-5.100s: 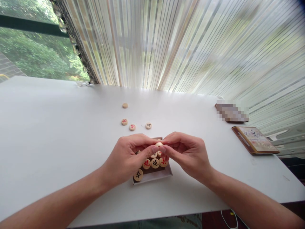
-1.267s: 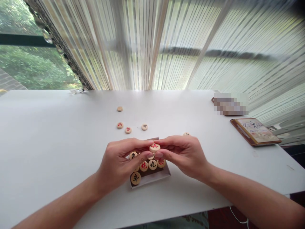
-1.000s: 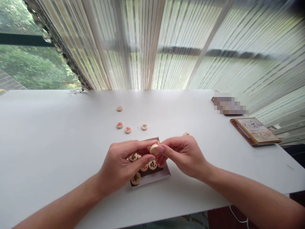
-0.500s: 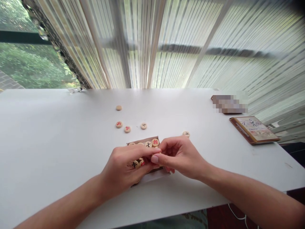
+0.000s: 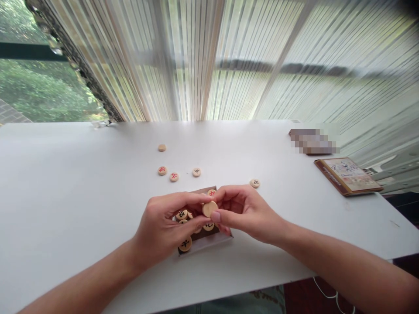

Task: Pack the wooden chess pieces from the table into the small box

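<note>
A round wooden Chinese chess piece [image 5: 209,209] is pinched between both hands, its blank face toward me. My left hand [image 5: 170,222] grips its left side with thumb and fingers. On its right side, the thumb and forefinger of my right hand [image 5: 245,213] close on the same piece. Below them sits a shallow open box [image 5: 206,244] holding several chess pieces with black or red characters. One black-marked piece [image 5: 185,243] lies in the box's near left corner. My hands hide much of the box.
Several loose pieces lie on the white table beyond the box: a blank-faced one [image 5: 162,148], red-marked ones [image 5: 162,170], and a black-marked one [image 5: 196,172]. Another black-marked piece [image 5: 255,183] is right of them. A brown flat box [image 5: 348,176] and a blurred-out item [image 5: 314,141] lie far right.
The piece between my hands has come into plain view, blank face showing. My left fingers have spread wider around it, and different pieces in the box are visible below.
</note>
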Demonstrator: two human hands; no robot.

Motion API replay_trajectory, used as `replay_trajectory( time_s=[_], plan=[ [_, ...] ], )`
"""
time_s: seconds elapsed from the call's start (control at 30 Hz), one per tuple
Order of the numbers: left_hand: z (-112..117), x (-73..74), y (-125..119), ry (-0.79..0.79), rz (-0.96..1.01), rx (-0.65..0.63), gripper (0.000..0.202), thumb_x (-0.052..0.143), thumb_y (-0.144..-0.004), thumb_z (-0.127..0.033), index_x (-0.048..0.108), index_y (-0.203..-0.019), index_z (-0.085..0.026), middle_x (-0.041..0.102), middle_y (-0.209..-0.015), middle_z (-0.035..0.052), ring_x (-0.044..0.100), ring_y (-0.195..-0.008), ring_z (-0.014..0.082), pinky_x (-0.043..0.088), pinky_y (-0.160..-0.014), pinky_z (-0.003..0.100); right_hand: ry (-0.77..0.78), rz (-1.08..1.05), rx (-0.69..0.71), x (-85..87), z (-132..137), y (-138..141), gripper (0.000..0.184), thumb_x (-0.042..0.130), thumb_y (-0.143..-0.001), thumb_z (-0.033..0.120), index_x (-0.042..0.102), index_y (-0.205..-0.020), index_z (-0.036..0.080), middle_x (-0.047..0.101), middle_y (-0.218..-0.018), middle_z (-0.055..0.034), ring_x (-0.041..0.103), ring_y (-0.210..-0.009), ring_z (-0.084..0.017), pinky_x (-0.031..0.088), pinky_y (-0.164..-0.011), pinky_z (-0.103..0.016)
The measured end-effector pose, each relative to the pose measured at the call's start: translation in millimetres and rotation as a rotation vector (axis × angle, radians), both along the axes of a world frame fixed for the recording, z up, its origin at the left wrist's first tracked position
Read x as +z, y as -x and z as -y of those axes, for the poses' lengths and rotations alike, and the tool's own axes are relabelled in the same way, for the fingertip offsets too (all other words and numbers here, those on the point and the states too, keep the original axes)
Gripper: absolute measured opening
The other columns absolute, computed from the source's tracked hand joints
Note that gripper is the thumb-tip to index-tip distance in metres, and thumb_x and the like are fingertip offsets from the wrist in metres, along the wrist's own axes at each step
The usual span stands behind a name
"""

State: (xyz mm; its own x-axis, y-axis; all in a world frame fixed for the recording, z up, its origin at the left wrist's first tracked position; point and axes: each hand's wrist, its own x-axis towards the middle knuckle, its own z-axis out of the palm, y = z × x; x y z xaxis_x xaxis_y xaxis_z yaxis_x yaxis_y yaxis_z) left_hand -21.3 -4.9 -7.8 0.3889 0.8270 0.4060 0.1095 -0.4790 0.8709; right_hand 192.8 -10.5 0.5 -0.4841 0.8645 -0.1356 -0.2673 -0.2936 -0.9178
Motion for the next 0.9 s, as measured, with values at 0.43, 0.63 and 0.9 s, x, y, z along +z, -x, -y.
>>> replay_trajectory(
  time_s=[0.43, 0.63, 0.9],
  plan=[
    [3.1, 3.0, -3.3, -0.09, -0.013, 0.006, 0.032, 0.087, -0.085, -0.015, 0.084, -0.111, -0.033, 0.086, -0.097, 0.0003, 0.082, -0.078, 0.0204, 0.067, -0.073, 0.027, -0.013, 0.029, -0.02, -4.0, 2.3, 1.2, 0.036, 0.1, -0.07, 0.033, 0.072, -0.08, 0.015, 0.068, -0.062, 0.002, 0.055, -0.052, -0.008, 0.043, -0.048, -0.019],
    [2.8, 3.6, -3.0, -0.074, -0.02, -0.012, 0.031, 0.086, -0.086, -0.015, 0.084, -0.112, -0.03, 0.086, -0.099, 0.0019, 0.082, -0.08, 0.0206, 0.067, -0.075, 0.028, -0.015, 0.022, -0.033, -4.7, 2.4, 0.3, 0.034, 0.101, -0.07, 0.032, 0.074, -0.08, 0.014, 0.065, -0.059, 0.0022, 0.054, -0.051, -0.009, 0.041, -0.047, -0.02],
    [-1.7, -0.7, 0.9, -0.083, -0.022, 0.0, 0.024, 0.084, -0.089, -0.016, 0.08, -0.113, -0.02, 0.084, -0.098, 0.0062, 0.079, -0.08, 0.0167, 0.065, -0.073, 0.023, -0.236, 0.014, -0.104, -6.0, 1.6, 1.1, 0.017, 0.092, -0.082, 0.024, 0.084, -0.095, 0.017, 0.074, -0.072, -0.0012, 0.067, -0.06, -0.011, 0.058, -0.055, -0.021]
  ],
)
